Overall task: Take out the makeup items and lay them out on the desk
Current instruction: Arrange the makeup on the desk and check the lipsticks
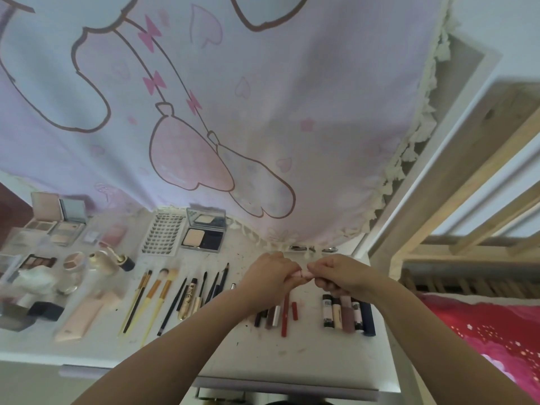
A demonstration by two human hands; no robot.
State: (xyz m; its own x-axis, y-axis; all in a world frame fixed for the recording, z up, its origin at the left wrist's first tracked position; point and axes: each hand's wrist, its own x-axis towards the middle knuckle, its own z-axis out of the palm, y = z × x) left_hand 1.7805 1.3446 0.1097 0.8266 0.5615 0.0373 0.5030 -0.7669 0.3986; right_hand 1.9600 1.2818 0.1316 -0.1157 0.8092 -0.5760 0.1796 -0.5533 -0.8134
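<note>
**Small Pink Item Held Over a Crowded Desk**

Two bare forearms are reaching in from the bottom of the frame, meeting above a white desk (306,355) where the left hand (270,271) and right hand (340,274) are both pinching a small pink item (302,273) between their fingertips. The hands are close together, each curled onto one end of the piece, which is hanging in the air just above the desk's far edge; what it is exactly is too hidden to tell.

Most of the makeup appears already laid out. A red lip pencil (285,314) is lying just below the hands, a tight group of lip tubes (347,314) is sitting under the right wrist, brushes (152,299) are fanning out to the left, and an open powder compact (204,229) is standing beside a lash tray (163,235) at the back, under a pink printed curtain (204,97).

If the hands are parting or closing the piece, the sound way seems to be a straight pull or push along its length, with a firm pinch so no part drops into the rows. The bare strip between the pencil and the tubes looks like the natural landing spot, set parallel to its neighbours.
</note>
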